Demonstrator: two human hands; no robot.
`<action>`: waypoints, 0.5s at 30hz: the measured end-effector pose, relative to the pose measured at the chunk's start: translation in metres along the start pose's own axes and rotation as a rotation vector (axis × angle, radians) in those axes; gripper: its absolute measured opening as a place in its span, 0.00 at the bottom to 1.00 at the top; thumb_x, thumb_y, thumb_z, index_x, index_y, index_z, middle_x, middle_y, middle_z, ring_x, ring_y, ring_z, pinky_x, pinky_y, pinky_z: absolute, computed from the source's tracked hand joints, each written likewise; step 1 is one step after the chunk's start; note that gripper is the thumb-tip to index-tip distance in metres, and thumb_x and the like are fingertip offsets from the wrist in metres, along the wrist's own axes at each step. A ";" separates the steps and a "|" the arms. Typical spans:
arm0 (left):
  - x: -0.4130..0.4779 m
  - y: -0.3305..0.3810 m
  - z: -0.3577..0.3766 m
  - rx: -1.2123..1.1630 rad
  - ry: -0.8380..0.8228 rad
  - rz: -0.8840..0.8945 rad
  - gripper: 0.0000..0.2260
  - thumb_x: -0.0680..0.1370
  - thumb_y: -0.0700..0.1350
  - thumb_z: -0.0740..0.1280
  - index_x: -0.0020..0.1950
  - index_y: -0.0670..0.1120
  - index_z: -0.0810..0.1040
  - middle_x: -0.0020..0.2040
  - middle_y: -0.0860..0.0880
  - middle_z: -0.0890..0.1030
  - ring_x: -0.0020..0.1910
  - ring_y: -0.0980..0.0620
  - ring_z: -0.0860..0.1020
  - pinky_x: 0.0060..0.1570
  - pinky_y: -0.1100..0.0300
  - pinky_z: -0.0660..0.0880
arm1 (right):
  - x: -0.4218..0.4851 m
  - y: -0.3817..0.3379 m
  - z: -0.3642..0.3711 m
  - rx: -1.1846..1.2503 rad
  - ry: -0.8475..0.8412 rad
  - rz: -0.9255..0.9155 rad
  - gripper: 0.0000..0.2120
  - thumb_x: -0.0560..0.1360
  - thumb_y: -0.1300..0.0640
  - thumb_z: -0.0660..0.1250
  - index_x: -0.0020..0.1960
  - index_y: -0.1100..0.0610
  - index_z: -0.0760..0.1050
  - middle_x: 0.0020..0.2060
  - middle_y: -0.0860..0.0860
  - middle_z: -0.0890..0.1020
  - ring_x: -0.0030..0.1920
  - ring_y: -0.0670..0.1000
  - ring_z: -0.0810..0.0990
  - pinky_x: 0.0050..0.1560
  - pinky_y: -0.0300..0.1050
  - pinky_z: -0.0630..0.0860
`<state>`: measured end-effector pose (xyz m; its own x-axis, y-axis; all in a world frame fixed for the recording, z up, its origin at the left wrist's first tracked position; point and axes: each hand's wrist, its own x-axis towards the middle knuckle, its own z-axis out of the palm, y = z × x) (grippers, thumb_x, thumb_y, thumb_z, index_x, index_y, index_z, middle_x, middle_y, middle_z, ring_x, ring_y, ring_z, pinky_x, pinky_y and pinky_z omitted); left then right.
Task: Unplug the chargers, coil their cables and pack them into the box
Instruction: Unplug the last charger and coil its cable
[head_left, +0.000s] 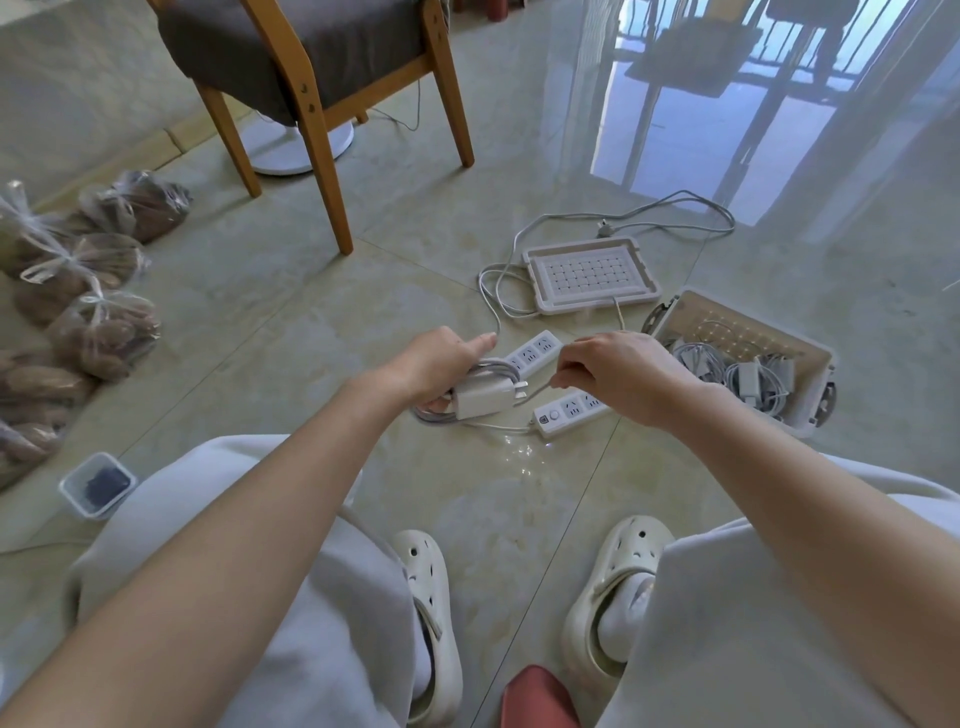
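My forearms (260, 493), foreground. Left hand (441, 364) grips charger (480, 397) and coiled cable (488, 370) above floor (363, 291); right hand (618, 374) pinches the loose end. Step: finishing coil. Next, likely: tuck end, pack into box (727, 327).

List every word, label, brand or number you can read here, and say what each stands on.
No text can be read anywhere in this view.
On the nearer power strip: a small dark mark beside its switch, too small to read.
On the charger gripped by the left hand: no legible print.
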<state>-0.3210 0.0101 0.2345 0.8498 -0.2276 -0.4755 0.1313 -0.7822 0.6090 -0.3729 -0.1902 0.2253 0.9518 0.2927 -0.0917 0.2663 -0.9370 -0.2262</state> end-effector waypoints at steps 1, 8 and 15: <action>0.000 0.000 0.001 0.028 0.003 0.005 0.25 0.80 0.57 0.59 0.27 0.45 0.63 0.26 0.46 0.67 0.25 0.47 0.68 0.27 0.61 0.64 | 0.000 0.002 0.000 0.001 0.002 0.018 0.14 0.78 0.46 0.59 0.49 0.54 0.79 0.43 0.48 0.81 0.41 0.52 0.78 0.42 0.47 0.73; 0.002 -0.001 0.009 0.153 -0.029 -0.046 0.24 0.81 0.57 0.57 0.30 0.44 0.65 0.28 0.47 0.69 0.25 0.48 0.70 0.27 0.61 0.67 | 0.003 -0.011 -0.001 0.390 0.023 0.075 0.08 0.77 0.52 0.64 0.50 0.55 0.78 0.32 0.43 0.73 0.29 0.42 0.68 0.31 0.34 0.65; -0.002 0.004 0.022 0.266 -0.054 -0.004 0.22 0.83 0.54 0.51 0.35 0.43 0.68 0.31 0.45 0.73 0.25 0.47 0.73 0.27 0.61 0.68 | 0.003 -0.035 0.003 0.383 -0.047 -0.012 0.10 0.73 0.46 0.68 0.50 0.49 0.79 0.27 0.42 0.70 0.28 0.40 0.70 0.33 0.30 0.66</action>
<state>-0.3336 -0.0049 0.2242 0.8201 -0.2494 -0.5151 -0.0103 -0.9063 0.4224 -0.3800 -0.1556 0.2305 0.9387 0.3198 -0.1289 0.1928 -0.7967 -0.5728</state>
